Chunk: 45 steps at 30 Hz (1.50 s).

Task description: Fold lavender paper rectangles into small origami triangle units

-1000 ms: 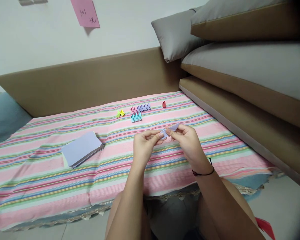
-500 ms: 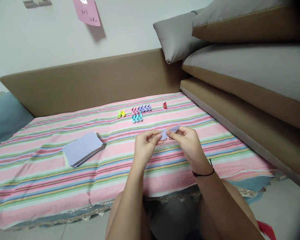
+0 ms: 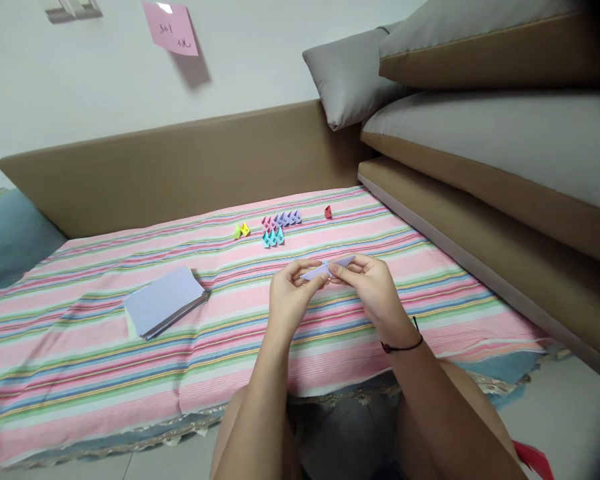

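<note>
A small lilac paper strip [image 3: 329, 267] is pinched between both my hands above the striped cloth [image 3: 80, 347]. My left hand [image 3: 291, 295] grips its left end with thumb and fingers closed. My right hand [image 3: 370, 287], with a dark band at the wrist, pinches the right end. Beyond them lie small folded paper pieces: yellow-green ones [image 3: 241, 230], a row of pink and lilac ones [image 3: 281, 219], teal ones [image 3: 273, 237] and a single red one [image 3: 328, 212]. A stack of lilac paper sheets [image 3: 163, 302] lies to the left.
A tan padded backboard [image 3: 180, 167] runs behind the cloth. Stacked tan and grey cushions [image 3: 505, 147] rise on the right, with a grey pillow [image 3: 347, 77] in the corner. A pink note [image 3: 171, 28] hangs on the wall. A red scrap [image 3: 533, 457] lies on the floor.
The paper between my fingers has gone from a raised, angled fold to a flatter, narrower strip. Both hands have stayed in nearly the same place.
</note>
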Motion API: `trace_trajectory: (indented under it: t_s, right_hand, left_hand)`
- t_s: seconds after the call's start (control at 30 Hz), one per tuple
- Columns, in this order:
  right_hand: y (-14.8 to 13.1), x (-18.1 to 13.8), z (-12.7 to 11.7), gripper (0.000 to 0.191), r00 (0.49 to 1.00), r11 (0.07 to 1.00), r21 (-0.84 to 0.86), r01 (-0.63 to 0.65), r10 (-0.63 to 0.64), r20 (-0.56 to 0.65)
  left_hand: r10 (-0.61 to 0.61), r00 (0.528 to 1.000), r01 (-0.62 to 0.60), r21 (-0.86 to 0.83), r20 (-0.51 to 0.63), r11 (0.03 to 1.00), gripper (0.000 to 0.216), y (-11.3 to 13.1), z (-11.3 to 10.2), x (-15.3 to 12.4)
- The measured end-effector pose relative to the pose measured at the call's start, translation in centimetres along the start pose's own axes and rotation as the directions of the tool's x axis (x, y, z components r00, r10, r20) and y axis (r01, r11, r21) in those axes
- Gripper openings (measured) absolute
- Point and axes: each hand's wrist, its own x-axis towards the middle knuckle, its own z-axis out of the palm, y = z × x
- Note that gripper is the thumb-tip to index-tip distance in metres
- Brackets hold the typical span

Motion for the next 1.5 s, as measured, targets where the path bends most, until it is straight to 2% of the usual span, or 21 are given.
trace_trajectory:
  t_s: [0.1, 0.23, 0.37, 0.43, 0.5, 0.6, 0.67, 0.8, 1.0, 1.13, 1.23, 1.37, 1.5]
  right_hand:
    - [-0.3, -0.1, -0.2, 0.033, 0.998, 0.999, -0.029, -0.026, 0.028, 0.061]
    - [-1.3, 0.0, -1.1, 0.033, 0.981, 0.993, -0.028, -0.113, 0.116, 0.153]
    - [-1.8, 0.2, -1.7, 0.030, 0.962, 0.987, -0.016, -0.158, 0.158, 0.223]
    - [-1.7, 0.3, -1.8, 0.030, 0.965, 0.989, -0.021, -0.148, 0.149, 0.216]
    - [-1.3, 0.3, -1.7, 0.030, 0.981, 0.994, -0.032, -0.105, 0.109, 0.158]
    - [-0.8, 0.3, -1.3, 0.029, 0.999, 0.999, -0.045, -0.023, 0.024, 0.035]
    - [-0.6, 0.3, -1.0, 0.031, 1.000, 0.999, -0.037, -0.002, 0.002, -0.001]
    - [-0.6, 0.2, -0.6, 0.033, 0.999, 1.000, 0.013, -0.021, 0.020, 0.031]
    - [-0.5, 0.3, -0.8, 0.034, 0.989, 0.999, -0.009, -0.052, 0.052, 0.136]
    - [-0.4, 0.2, -0.9, 0.034, 0.988, 0.985, -0.153, 0.085, -0.063, 0.142]
    - [-0.5, -0.1, -0.9, 0.036, 0.964, 0.920, -0.318, 0.231, -0.173, 0.201]
    - [-0.8, -0.5, -0.9, 0.019, 0.925, 0.824, -0.434, 0.365, -0.266, 0.273]
    - [-0.8, -0.7, -0.8, 0.008, 0.902, 0.749, -0.502, 0.432, -0.357, 0.244]
  left_hand:
    - [0.011, 0.999, -0.008, 0.085, -0.032, 0.996, 0.024, -0.1, -0.2, 0.1]
    - [0.043, 0.999, -0.038, 0.184, -0.020, 0.982, 0.022, 0.0, -0.7, 0.2]
    - [0.061, 0.998, -0.055, 0.206, -0.022, 0.977, 0.021, 0.0, -0.9, 0.3]
    - [0.063, 0.997, -0.055, 0.197, -0.036, 0.979, 0.021, 0.0, -1.0, 0.3]
    - [0.061, 0.996, -0.053, 0.142, -0.058, 0.988, 0.022, -0.1, -1.1, 0.4]
    - [0.040, 0.993, -0.043, -0.028, -0.109, 0.999, 0.026, -0.2, -1.1, 0.6]
    - [0.023, 0.990, -0.040, -0.118, -0.143, 0.992, 0.025, -0.3, -1.1, 0.7]
    - [0.001, 0.983, -0.032, -0.163, -0.185, 0.986, 0.021, -0.3, -1.4, 0.7]
    - [0.082, 0.970, -0.096, -0.052, -0.229, 0.994, 0.019, -0.2, -1.7, 0.7]
    - [0.100, 0.954, -0.124, -0.067, -0.282, 0.990, 0.021, -0.3, -1.7, 0.9]
    - [0.087, 0.957, -0.112, -0.075, -0.276, 0.991, 0.023, -0.3, -1.9, 1.0]
    - [0.072, 0.957, -0.101, -0.091, -0.279, 0.991, 0.025, -0.3, -2.1, 1.1]
    - [0.046, 0.949, -0.096, -0.149, -0.311, 0.984, 0.027, -0.6, -1.9, 1.1]
